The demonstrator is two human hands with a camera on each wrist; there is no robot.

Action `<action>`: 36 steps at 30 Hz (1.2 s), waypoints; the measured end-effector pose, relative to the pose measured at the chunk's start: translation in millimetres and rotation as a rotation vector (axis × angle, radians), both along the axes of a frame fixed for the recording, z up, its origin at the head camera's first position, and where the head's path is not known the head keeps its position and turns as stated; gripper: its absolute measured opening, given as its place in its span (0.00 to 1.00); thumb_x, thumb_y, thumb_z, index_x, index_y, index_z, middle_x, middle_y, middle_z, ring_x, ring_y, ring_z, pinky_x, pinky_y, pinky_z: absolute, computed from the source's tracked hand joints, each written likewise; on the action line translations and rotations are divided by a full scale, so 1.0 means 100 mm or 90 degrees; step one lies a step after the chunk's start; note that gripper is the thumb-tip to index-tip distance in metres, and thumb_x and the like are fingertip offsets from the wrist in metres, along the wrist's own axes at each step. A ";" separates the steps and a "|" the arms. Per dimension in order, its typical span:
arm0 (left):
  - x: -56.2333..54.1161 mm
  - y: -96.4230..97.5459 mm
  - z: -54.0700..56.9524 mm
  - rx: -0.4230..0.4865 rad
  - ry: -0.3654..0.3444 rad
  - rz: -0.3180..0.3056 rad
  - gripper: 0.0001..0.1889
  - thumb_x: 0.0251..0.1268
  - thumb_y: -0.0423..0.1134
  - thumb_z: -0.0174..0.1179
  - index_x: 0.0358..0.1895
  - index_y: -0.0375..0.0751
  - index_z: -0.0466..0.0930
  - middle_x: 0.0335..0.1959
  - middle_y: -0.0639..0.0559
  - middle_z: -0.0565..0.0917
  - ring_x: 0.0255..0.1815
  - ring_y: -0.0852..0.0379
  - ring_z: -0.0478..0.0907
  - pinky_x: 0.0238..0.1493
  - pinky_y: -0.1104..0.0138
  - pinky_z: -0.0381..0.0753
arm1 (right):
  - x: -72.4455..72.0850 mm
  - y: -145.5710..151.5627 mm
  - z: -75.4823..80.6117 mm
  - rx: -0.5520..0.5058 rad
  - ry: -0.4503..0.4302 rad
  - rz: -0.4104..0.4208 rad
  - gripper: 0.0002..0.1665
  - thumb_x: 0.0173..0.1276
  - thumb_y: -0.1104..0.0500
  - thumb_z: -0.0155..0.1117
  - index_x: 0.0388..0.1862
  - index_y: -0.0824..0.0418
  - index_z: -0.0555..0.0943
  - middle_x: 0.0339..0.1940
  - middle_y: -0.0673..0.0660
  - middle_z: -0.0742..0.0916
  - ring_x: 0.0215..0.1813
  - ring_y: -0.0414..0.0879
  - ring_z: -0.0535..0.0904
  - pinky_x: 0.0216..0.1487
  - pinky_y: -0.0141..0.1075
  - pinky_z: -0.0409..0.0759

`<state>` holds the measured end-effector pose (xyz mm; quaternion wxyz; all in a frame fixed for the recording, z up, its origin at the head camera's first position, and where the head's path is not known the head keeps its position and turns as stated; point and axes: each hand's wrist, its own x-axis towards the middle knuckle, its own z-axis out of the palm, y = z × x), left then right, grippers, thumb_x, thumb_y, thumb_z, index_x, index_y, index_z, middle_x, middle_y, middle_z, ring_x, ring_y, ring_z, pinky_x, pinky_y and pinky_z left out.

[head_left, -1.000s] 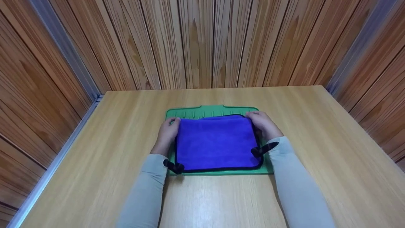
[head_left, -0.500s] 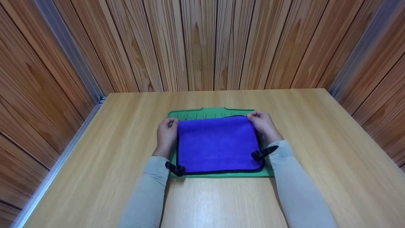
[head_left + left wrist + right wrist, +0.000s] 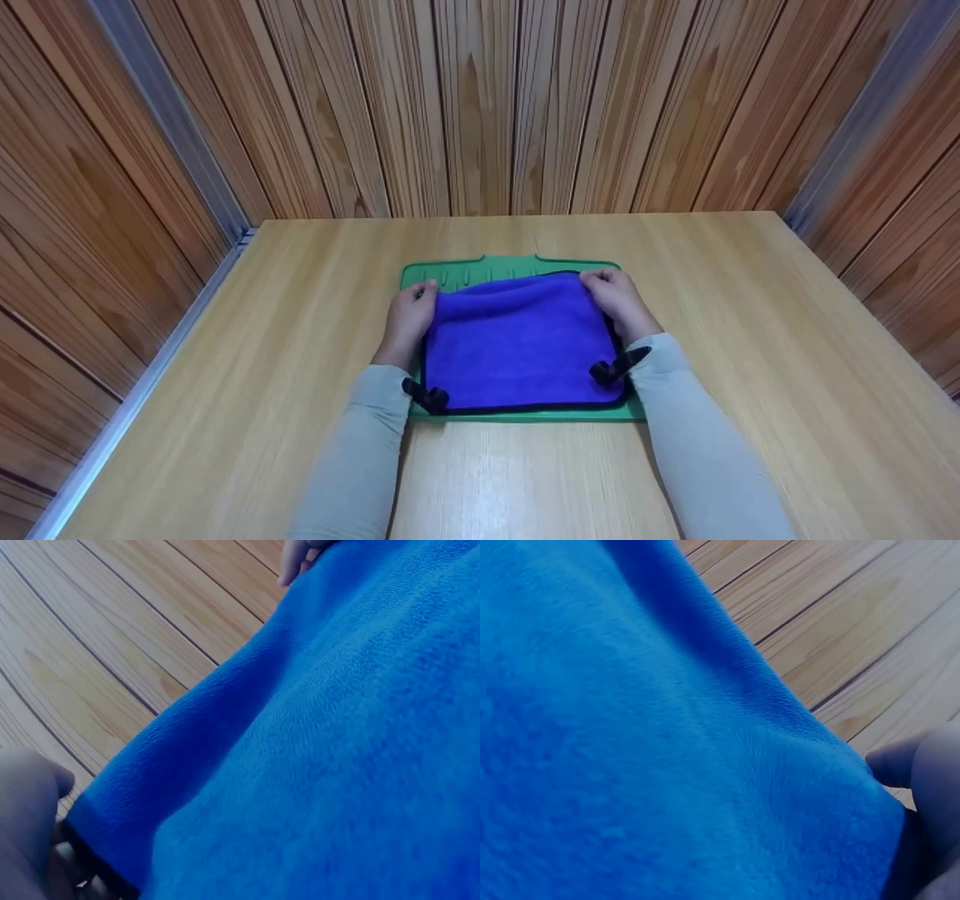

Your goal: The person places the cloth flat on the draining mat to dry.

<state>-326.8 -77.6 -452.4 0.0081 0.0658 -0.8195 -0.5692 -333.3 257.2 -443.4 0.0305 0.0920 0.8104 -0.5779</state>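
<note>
A blue plush towel [image 3: 517, 345] with black edging lies over a green board [image 3: 450, 274], its far edge raised and sagging between the hands. My left hand [image 3: 411, 319] pinches the far left corner; the left wrist view shows the thumb [image 3: 60, 780] at the towel's dark trim. At the far right corner my right hand [image 3: 619, 300] also pinches the cloth. The right wrist view has the fingers [image 3: 892, 763] at that corner, with the nap [image 3: 630, 727] filling most of the frame. Most of the board is hidden beneath the towel.
A light wooden table [image 3: 300, 300] carries the board and towel. Wood-plank walls [image 3: 487, 105] stand behind and at both sides, with metal posts [image 3: 187, 127] at the corners. Dark camera mounts [image 3: 427, 395] stick out from both wrists over the towel.
My left hand has shifted slightly right, towards the right hand. The towel's far edge has gone from nearly straight to a slack, wavy line. Both hands keep their corners.
</note>
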 end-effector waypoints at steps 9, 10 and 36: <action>0.00 -0.01 -0.02 0.004 0.076 0.042 0.15 0.77 0.41 0.55 0.54 0.38 0.86 0.53 0.45 0.85 0.57 0.48 0.79 0.60 0.56 0.76 | -0.01 -0.04 -0.05 0.036 0.085 -0.061 0.19 0.75 0.56 0.59 0.54 0.70 0.81 0.54 0.62 0.83 0.56 0.52 0.75 0.57 0.39 0.72; 0.00 -0.01 -0.02 0.016 0.089 0.049 0.14 0.77 0.40 0.55 0.53 0.38 0.86 0.52 0.45 0.85 0.56 0.49 0.79 0.59 0.57 0.77 | -0.01 -0.04 -0.04 0.032 0.095 -0.071 0.18 0.75 0.57 0.60 0.53 0.70 0.82 0.51 0.61 0.84 0.55 0.52 0.76 0.56 0.38 0.72; -0.01 0.02 0.00 -0.028 0.043 0.054 0.19 0.79 0.48 0.51 0.59 0.40 0.82 0.57 0.45 0.83 0.59 0.49 0.78 0.62 0.56 0.75 | -0.01 -0.02 -0.08 0.093 0.101 -0.102 0.20 0.74 0.54 0.58 0.55 0.67 0.83 0.56 0.64 0.84 0.59 0.56 0.77 0.62 0.45 0.73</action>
